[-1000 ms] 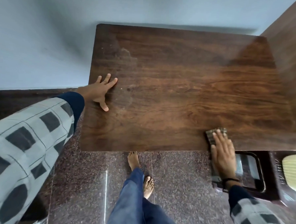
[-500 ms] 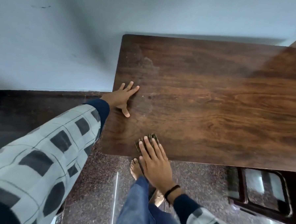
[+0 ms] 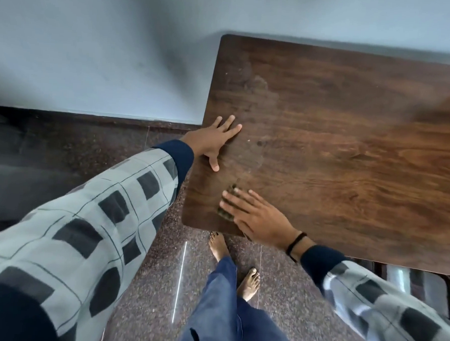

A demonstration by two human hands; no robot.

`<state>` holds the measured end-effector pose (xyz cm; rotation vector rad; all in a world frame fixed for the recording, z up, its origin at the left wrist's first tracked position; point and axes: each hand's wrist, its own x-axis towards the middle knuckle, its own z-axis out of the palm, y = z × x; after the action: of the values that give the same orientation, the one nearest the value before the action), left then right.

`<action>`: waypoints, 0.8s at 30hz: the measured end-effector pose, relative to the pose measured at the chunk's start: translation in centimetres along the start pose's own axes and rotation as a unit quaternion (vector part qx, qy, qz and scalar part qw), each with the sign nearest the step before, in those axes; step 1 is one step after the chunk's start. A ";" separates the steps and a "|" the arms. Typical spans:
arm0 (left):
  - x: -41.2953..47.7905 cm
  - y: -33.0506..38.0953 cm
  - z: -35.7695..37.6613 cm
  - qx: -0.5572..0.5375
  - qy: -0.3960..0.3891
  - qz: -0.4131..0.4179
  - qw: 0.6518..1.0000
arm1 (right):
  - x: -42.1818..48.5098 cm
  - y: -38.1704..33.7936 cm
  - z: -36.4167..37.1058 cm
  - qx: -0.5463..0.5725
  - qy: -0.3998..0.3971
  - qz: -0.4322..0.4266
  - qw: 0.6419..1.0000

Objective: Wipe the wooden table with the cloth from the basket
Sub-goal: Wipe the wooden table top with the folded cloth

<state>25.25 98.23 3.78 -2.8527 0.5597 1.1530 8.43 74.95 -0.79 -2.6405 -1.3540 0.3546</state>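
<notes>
Brown wood-grain tabletop, far edge against a pale blue-grey wall, near left corner rounded and overhanging a speckled dark stone floor. Faint dull smears on the wood toward the left edge.

Grey sleeves with black squares and navy cuffs on both arms: left sleeve reaching in from the lower left, right sleeve from the lower right, blurred. Blue jeans and two bare feet below the near edge.

Left hand laid palm-down on the tabletop at the left edge, about midway along it. Fingers straight and spread toward the far right, thumb stuck out toward the near edge. Holding nothing, only resting on the wood.

Right hand palm-down just inside the near left corner, wrist over the near edge, fingers straight, splayed and pointing left. Pinned flat beneath those fingers, on the tabletop: a small dark checked cloth, showing only between and past the fingertips. Not gripped, merely pressed down. Near the left thumb tip, yet apart from it.

Black wristband round the right wrist.
</notes>
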 end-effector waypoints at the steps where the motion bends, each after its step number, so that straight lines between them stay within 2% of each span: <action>1: -0.1 0.0 0.1 -0.005 0.010 0.002 1.000 | 0.9 -0.9 -0.1 0.023 0.017 0.056 0.998; 3: -0.4 0.0 0.4 -0.016 0.031 0.002 0.999 | 1.1 -3.5 0.5 0.042 0.042 0.100 0.993; 6: -0.5 -0.3 0.7 -0.033 0.046 -0.016 0.998 | -1.4 -4.8 1.4 0.028 0.035 -0.006 0.999; 8: -0.4 -0.5 0.9 -0.036 0.051 -0.028 0.998 | -2.1 -2.3 0.7 0.009 -0.010 -0.076 0.997; 10: -0.2 -0.7 1.0 -0.039 0.049 -0.031 0.998 | -0.9 1.9 -0.3 -0.008 -0.044 -0.088 0.995; 12: 0.0 -0.7 0.9 -0.039 0.046 -0.031 0.998 | 1.5 6.3 -1.9 -0.005 -0.032 -0.006 0.999; 14: 0.1 -0.6 0.9 -0.037 0.041 -0.032 0.998 | 3.5 8.8 -3.4 0.030 0.009 0.120 0.992; 16: 0.2 -0.4 1.1 -0.029 0.036 -0.035 0.998 | 3.8 8.4 -3.2 0.038 0.042 0.173 0.983; 18: 0.3 -0.1 1.2 -0.023 0.027 -0.033 0.999 | 2.1 6.2 -1.8 0.026 0.044 0.118 0.992; 20: 0.2 -0.1 1.1 -0.020 0.023 -0.034 0.999 | -0.6 4.9 -1.0 0.022 0.023 0.022 0.999; 22: 0.1 0.1 0.6 -0.021 0.019 -0.033 0.999 | -1.2 6.7 -1.8 0.008 -0.009 -0.064 0.998; 24: 0.0 0.4 0.2 -0.017 0.016 -0.037 0.999 | 0.9 9.8 -3.2 -0.025 -0.045 -0.099 0.994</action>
<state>25.01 97.89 3.70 -2.8978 0.4348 1.1179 17.44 69.97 -0.25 -2.5281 -1.6561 0.4225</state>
